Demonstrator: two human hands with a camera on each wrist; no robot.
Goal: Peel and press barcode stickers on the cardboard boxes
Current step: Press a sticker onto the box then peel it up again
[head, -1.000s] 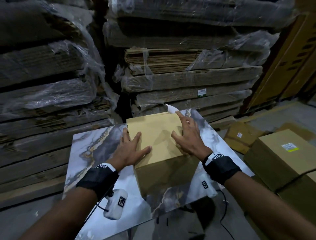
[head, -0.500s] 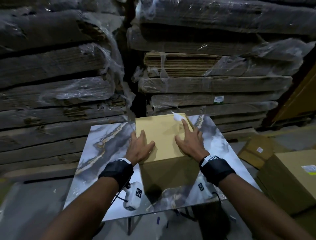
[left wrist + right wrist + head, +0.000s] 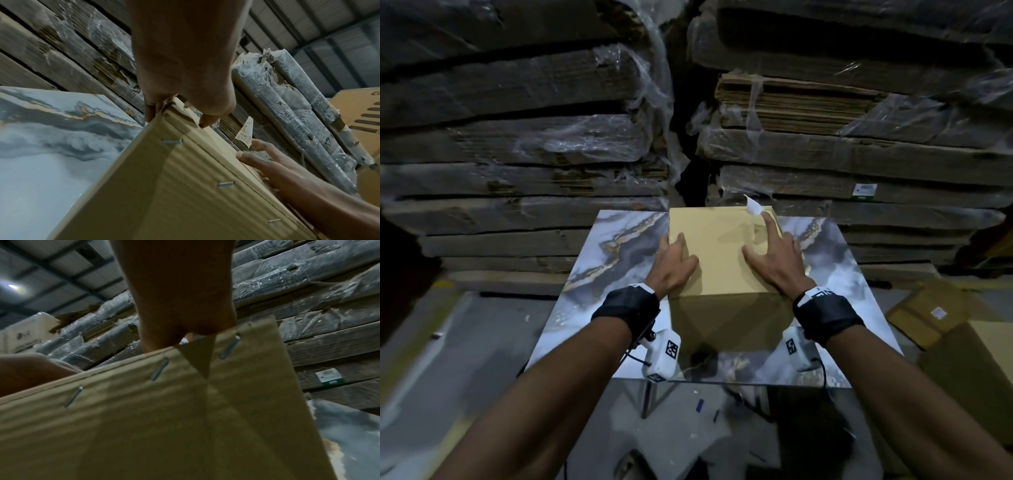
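Observation:
A tan stapled cardboard box [image 3: 719, 260] stands on the marble-patterned table [image 3: 619, 240]. My left hand [image 3: 674, 260] lies on the left edge of the box top with its fingers fairly straight. My right hand [image 3: 774, 253] rests spread on the right side of the top. Its index finger points at the far right corner, and a white barcode sticker [image 3: 753, 206] clings to that fingertip and stands up off the cardboard. The left wrist view shows the sticker [image 3: 245, 131] upright above the right hand [image 3: 267, 162] and the stapled box [image 3: 164, 186]. In the right wrist view only the box side [image 3: 164, 418] is clear.
Tall stacks of plastic-wrapped flattened cardboard [image 3: 517, 137] rise right behind the table. Other cardboard boxes [image 3: 935, 315], one with a label, lie on the floor to the right. The table's near edge [image 3: 722, 380] is close to me, with grey floor below it.
The head view has swung left and now faces the box squarely. Both hands stay on the box top. My right index finger has stretched further toward the far right corner with the sticker.

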